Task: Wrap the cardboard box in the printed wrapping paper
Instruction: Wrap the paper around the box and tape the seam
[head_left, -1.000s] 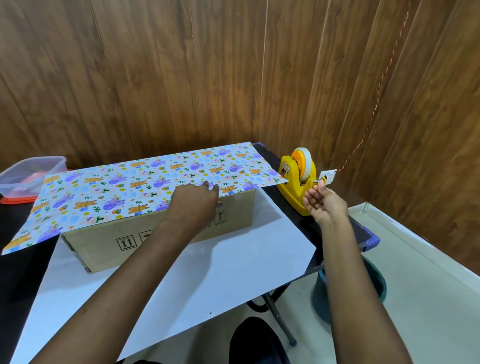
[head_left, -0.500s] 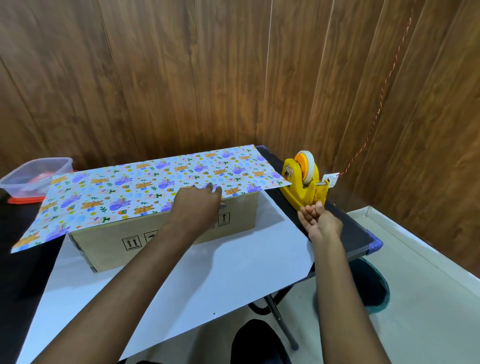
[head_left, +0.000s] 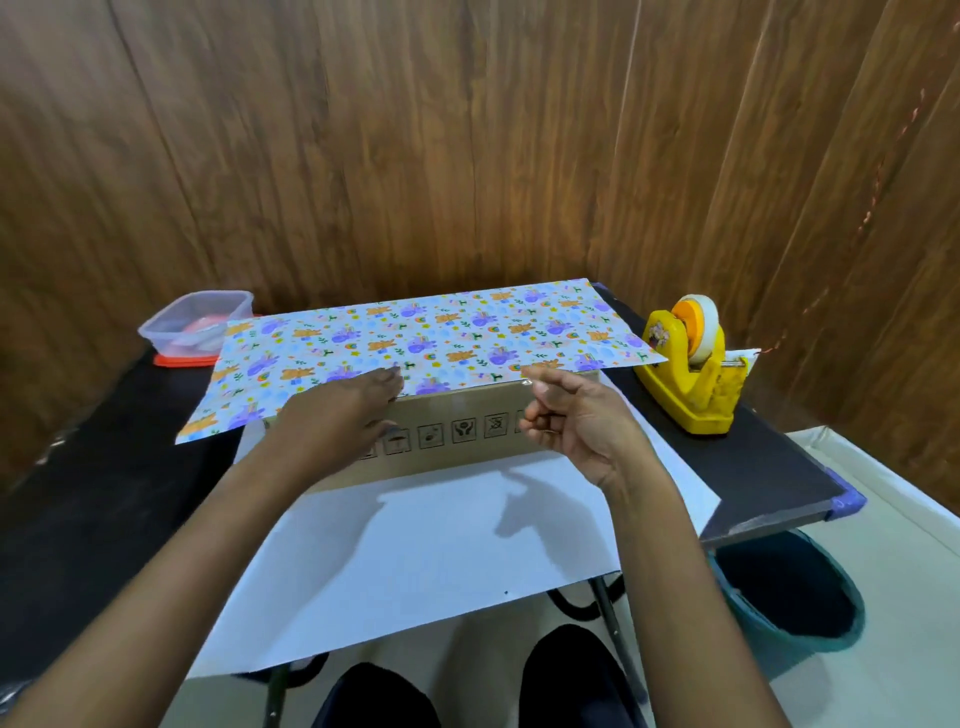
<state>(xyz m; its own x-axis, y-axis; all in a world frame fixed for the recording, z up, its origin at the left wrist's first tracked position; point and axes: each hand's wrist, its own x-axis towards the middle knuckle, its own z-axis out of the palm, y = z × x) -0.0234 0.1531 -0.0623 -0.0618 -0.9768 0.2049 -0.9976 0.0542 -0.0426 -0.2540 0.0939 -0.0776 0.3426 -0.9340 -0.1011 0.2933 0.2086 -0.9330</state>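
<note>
The cardboard box (head_left: 457, 436) lies lengthwise on the table, its front face with handling symbols toward me. Printed wrapping paper (head_left: 467, 332) is folded over its top, and the paper's white underside (head_left: 441, 545) spreads from under the box toward me and past the table edge. My left hand (head_left: 337, 415) lies flat on the paper's edge at the box's top front edge, pressing it down. My right hand (head_left: 571, 421) hovers just right of it, in front of the box's right part, thumb and fingers pinched on a small piece of clear tape (head_left: 525, 383).
A yellow tape dispenser (head_left: 691, 374) stands on the black table (head_left: 753, 467) to the right of the box. A clear plastic container (head_left: 197, 322) on a red lid sits at the back left. A teal bucket (head_left: 789, 592) is on the floor by the right table corner. A wooden wall is behind.
My right hand has left the tape dispenser and come leftward to the front of the box with a piece of tape. My left hand stays on the paper. The camera has turned left.
</note>
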